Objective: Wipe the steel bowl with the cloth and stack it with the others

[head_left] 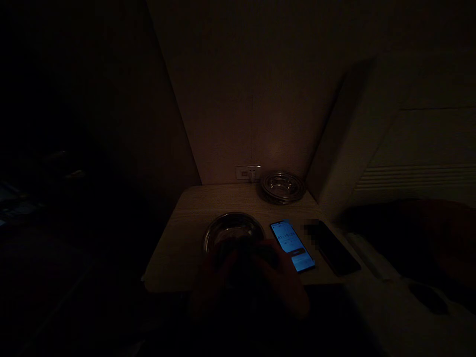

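The picture is very dark. My left hand (215, 270) and my right hand (277, 270) are close together over the near edge of a round metal plate (215, 229). Both seem curled around a dark thing (243, 248) between them, whose kind is lost in the shadow. Just right of my right hand lies a phone (288, 238) with a lit blue screen showing a running timer. The near part of the plate is hidden behind my hands.
Shiny metal plates (282, 197) are stacked at the back right of the small wooden table (174, 248). Behind them, the wall has a socket with a plug (248, 172). A dark flat object (336, 250) lies at the table's right edge, near a pale bed surface (375, 307).
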### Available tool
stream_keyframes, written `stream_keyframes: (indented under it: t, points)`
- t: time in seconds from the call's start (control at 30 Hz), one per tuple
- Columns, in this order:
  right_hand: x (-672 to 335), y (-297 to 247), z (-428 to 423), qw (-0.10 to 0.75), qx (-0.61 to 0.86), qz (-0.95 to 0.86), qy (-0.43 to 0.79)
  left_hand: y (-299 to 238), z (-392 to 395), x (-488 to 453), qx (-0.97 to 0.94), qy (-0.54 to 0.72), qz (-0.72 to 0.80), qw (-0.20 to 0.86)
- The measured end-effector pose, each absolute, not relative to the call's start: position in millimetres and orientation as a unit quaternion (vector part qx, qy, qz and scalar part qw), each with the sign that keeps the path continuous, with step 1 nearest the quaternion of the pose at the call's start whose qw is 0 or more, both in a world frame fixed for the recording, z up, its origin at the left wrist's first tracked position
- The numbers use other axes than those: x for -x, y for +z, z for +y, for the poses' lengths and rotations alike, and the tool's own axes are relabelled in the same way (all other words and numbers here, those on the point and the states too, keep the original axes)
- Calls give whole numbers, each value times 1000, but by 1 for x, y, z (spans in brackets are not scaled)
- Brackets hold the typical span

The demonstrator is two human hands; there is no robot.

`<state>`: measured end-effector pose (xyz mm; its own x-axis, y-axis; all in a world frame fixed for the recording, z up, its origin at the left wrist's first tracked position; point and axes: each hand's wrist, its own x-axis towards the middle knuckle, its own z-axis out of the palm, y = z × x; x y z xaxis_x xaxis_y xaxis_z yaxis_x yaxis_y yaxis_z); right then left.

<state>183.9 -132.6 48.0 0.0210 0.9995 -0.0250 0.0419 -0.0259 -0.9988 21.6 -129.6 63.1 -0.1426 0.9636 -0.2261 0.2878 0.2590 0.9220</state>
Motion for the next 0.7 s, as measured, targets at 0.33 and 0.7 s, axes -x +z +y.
stream_keyframes:
  t: [0.33,0.7]
  points:
    - [-202,57,-101,327,391,-638,577,83,-96,-14,-674,292,497,462]
    - [-207,40,-87,497,463,-450,580,56,-86,32,-475,397,721,310]
